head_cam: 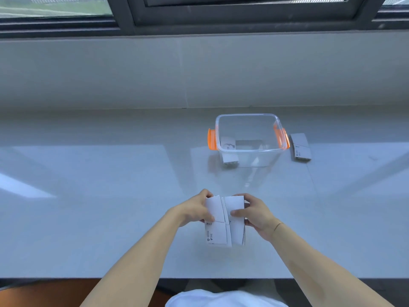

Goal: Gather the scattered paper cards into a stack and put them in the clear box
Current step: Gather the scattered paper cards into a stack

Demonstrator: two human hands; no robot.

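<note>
Nearest, the left hand (197,210) and right hand (254,214) are each closed on a share of the paper cards (223,220), held upright just above the white counter (110,207); at least three overlapping cards show, exact count unclear. Judged light, thin and flexible, prone to slipping apart; best pinched along the side edges. Beyond stands one clear box (249,138) with two orange latches (211,139). One card pile (229,151) appears inside its left end. One further card pile (300,147) lies just right of the box.
</note>
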